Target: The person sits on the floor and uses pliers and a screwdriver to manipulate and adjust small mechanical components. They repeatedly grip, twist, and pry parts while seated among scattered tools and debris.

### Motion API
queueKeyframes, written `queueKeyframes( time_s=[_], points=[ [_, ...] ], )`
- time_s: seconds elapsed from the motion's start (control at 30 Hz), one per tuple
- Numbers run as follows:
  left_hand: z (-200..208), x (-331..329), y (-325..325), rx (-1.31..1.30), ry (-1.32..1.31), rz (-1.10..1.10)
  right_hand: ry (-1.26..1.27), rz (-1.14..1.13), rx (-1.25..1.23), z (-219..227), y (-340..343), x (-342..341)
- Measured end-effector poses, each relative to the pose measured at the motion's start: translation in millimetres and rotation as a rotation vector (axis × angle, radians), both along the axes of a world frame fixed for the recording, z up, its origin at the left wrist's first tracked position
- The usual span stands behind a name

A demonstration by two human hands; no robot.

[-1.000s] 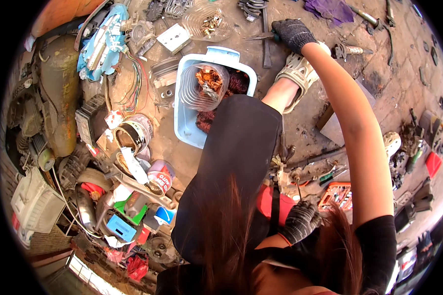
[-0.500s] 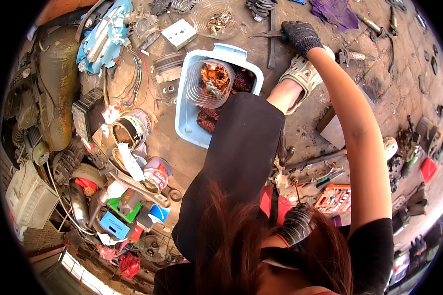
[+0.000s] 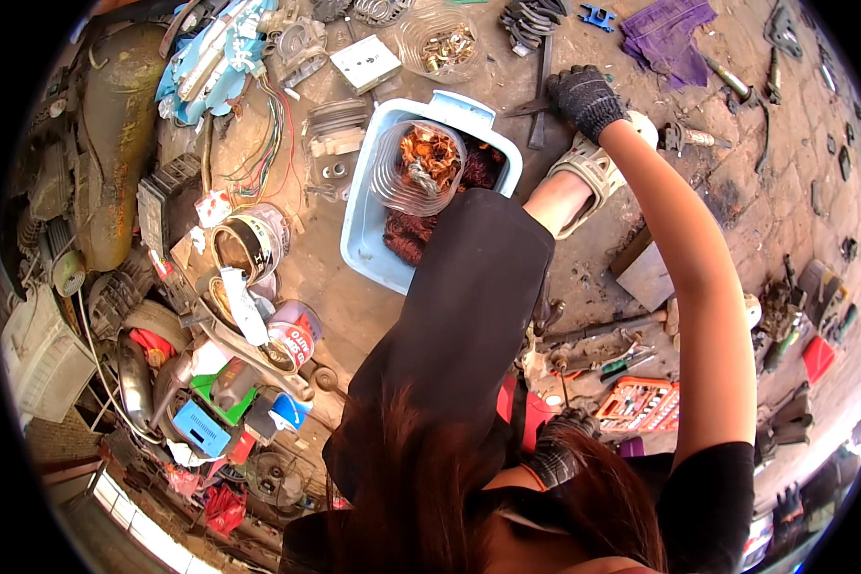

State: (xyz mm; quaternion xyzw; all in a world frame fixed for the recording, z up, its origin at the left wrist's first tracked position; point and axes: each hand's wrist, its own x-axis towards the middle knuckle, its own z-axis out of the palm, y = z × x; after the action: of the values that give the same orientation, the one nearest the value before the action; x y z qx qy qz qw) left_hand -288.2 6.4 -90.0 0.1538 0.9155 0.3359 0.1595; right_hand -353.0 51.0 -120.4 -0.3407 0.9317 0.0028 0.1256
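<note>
Out past my right shoe, my right hand point(image 3: 586, 103), in a dark knit glove, is closed around a dark pointed tool point(image 3: 526, 110). The tool's tip points left across a flat metal bar point(image 3: 542, 91) on the ground. Its kind is hard to make out. Close to my body, my left hand point(image 3: 557, 452), gloved with an orange cuff, is closed. A thin, screwdriver-like rod point(image 3: 563, 385) stands up from it; hair covers part of this hand. Left of my knee is a light-blue plastic tub point(image 3: 359, 225) with a clear bowl point(image 3: 383, 182) of copper-coloured scraps and dark red-brown coils inside.
Ahead lie a clear bowl of brass fittings point(image 3: 450, 48), a white box point(image 3: 365, 62) and a purple cloth point(image 3: 670, 43). An orange socket case point(image 3: 641, 404) sits right of my left hand. Cans point(image 3: 249, 239) and a rusty cylinder point(image 3: 120, 143) crowd the left.
My right hand has come slightly nearer with the pointed tool, whose tip now lies lower. My left hand has shifted a little left with the rod. The whole view has moved slightly.
</note>
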Motion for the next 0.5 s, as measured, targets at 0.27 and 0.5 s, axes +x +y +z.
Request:
queueKeyframes(
  time_s=[0.27,0.5],
  points=[
    [-4,2,4,0.007,-0.006,-0.062,-0.119,-0.101,-0.023,3,-5,-5],
    [-5,3,8,0.011,-0.015,-0.132,-0.247,-0.536,-0.282,22,29,-19]
  ],
)
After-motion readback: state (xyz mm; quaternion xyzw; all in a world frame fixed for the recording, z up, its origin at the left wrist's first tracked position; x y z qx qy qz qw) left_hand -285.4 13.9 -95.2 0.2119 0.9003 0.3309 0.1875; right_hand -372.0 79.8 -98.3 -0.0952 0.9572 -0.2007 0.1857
